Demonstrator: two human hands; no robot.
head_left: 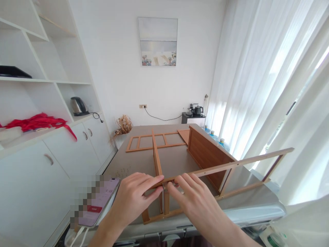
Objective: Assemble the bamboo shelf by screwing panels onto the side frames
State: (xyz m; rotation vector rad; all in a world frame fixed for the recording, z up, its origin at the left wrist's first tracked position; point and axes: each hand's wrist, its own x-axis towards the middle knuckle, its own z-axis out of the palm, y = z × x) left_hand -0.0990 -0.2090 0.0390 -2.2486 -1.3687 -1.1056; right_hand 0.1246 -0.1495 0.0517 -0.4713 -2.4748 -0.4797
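Presently, your left hand (135,190) has its grip pinched on the frame (213,169) beside the slat (156,159); your right hand's (194,195) hold cannot be determined. Align both parts squarely.

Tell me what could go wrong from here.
The light-brown wooden ladder-shaped frame, standing on its long edge, could tip if the left hand loses its grip. That arm might nudge the flat rectangular phone with a lit purplish screen beside it. The tiny scattered pieces on the grey table could get brushed away.
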